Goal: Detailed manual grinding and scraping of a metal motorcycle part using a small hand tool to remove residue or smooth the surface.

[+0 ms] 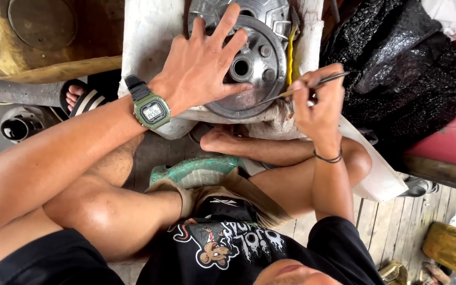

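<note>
**Palm pins the disc while a thin tool works its edge**

Wooden floorboards [397, 227] carry a white block [149, 37], which raises a round metal disc [254, 63] to the seated person's reach. On the disc the left hand [201, 63] lies flat, fingers spread wide, likely to stop it turning. Just right of that palm, the right hand [317, 100] pinches a thin tool [312, 84] pen-fashion, tip at the disc's rim. Beyond the right hand sits a black bag [397, 68]; a yellow can [38, 42] stands left of the block.
</note>
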